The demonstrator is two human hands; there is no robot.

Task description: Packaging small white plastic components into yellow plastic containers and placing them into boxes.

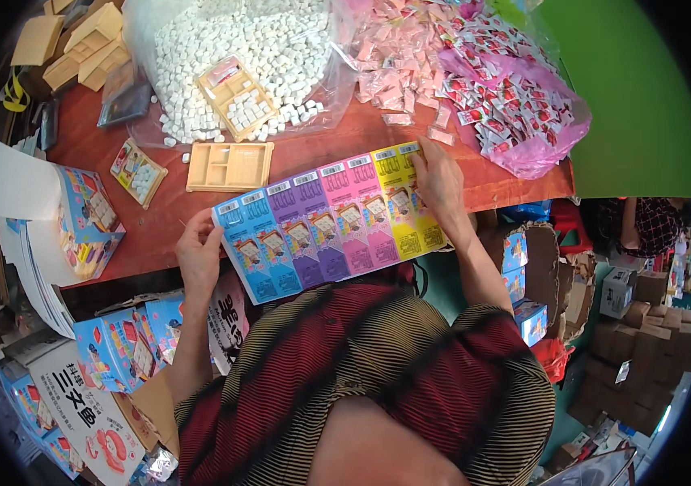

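Note:
Between my two hands stretches a wide printed sheet (pixel 317 223), banded in blue, purple, pink and yellow with a row of barcodes along its far edge. My left hand (pixel 200 249) pinches its blue end. At the yellow end, my right hand (pixel 440 182) grips the edge with the thumb over the top. Just beyond the sheet lies a light wooden-looking tray (pixel 229 168) with bare compartments. A similar tray (pixel 238 99) with white cubes and a packet rests on the cube heap. Farther left is a filled tray (pixel 140 172) with a colourful packet and white pieces.
The red-brown table (pixel 507 190) bears an open bag of white cubes (pixel 199 40), pink wrapped pieces (pixel 398 73) and a pink bag of sachets (pixel 515 113). Blue printed boxes (pixel 131 348) stand at lower left, cartons (pixel 620 364) at right. Another person (pixel 641 225) sits at far right.

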